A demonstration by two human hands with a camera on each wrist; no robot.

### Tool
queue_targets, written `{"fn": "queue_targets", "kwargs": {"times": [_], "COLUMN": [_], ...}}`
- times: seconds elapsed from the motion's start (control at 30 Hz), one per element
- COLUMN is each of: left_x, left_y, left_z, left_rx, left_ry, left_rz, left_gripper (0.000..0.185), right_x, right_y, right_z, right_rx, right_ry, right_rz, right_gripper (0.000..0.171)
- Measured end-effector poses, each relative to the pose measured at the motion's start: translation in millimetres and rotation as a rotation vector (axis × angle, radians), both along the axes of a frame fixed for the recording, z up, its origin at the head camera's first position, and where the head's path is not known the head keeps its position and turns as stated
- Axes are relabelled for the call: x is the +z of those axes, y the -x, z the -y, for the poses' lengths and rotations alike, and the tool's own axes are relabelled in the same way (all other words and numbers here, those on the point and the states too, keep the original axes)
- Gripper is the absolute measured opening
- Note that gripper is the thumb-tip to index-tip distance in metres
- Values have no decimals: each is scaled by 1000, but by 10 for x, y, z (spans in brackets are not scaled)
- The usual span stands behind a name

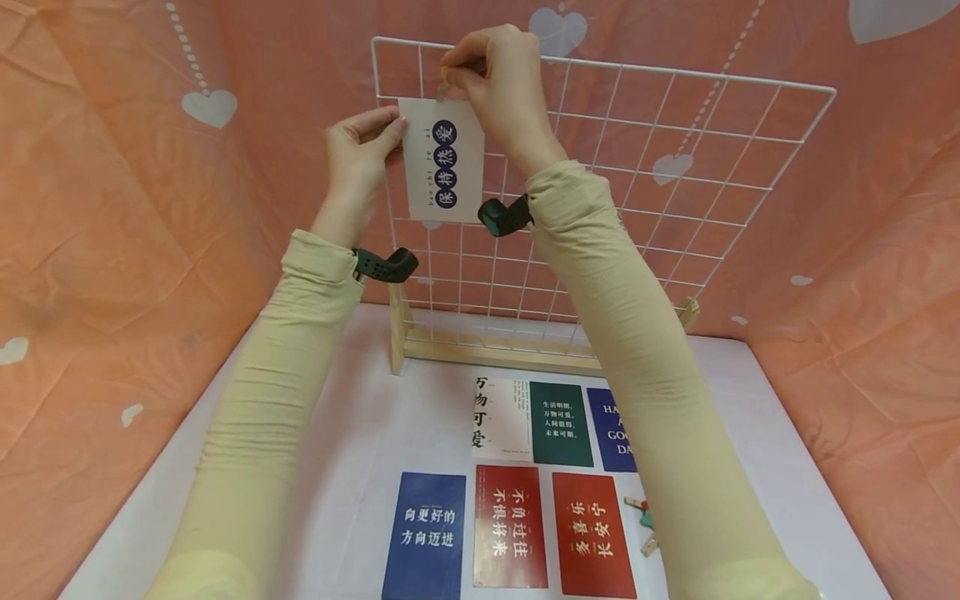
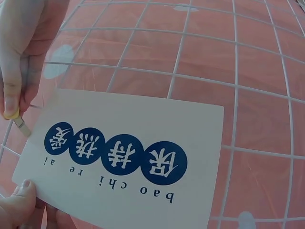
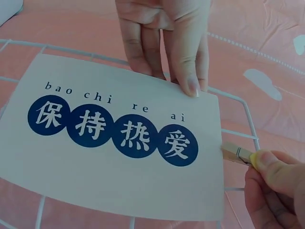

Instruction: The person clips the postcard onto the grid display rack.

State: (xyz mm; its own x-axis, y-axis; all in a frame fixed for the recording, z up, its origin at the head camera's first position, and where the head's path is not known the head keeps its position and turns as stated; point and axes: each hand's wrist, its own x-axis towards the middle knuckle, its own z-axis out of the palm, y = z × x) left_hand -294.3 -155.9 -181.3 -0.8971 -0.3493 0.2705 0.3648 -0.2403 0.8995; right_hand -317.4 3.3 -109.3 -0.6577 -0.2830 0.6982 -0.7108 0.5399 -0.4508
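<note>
A white card (image 1: 467, 196) with dark blue circles and lettering is held upright, sideways, before the upper left of a white wire grid (image 1: 723, 77). My left hand (image 1: 355, 158) pinches the card near the top of its left edge, thumb on the front. At the card's top edge, my right hand (image 1: 513, 92) pinches a small wooden clothespin (image 3: 237, 153) with a yellow end between thumb and fingers. In the right wrist view the clothespin's tip meets the card's edge. Grid wires run behind the card.
The grid stands in a wooden base (image 1: 495, 354) on a white table (image 1: 322, 500). In front lie a white card (image 1: 513, 429), a green card (image 1: 558, 446), blue cards (image 1: 423, 562) and red cards (image 1: 510, 575). Small clothespins (image 1: 648, 546) show beside my right forearm. Orange heart-patterned cloth (image 1: 150, 250) surrounds the table.
</note>
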Motion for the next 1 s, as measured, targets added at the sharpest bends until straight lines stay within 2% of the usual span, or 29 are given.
{"fn": "queue_targets", "kwargs": {"times": [0.23, 0.8, 1.0], "left_x": [10, 58, 73], "left_y": [20, 76, 97], "left_z": [-27, -64, -71], "left_rx": [28, 66, 80], "left_ry": [41, 33, 46], "left_rz": [-11, 9, 15], "left_gripper": [17, 18, 19], "right_x": [-11, -43, -33], "right_y": [23, 85, 100], "right_z": [19, 55, 76], "right_rx": [-20, -71, -96], "right_ry": [-23, -55, -68], "right_rz": [20, -21, 0], "right_gripper": [16, 14, 14]}}
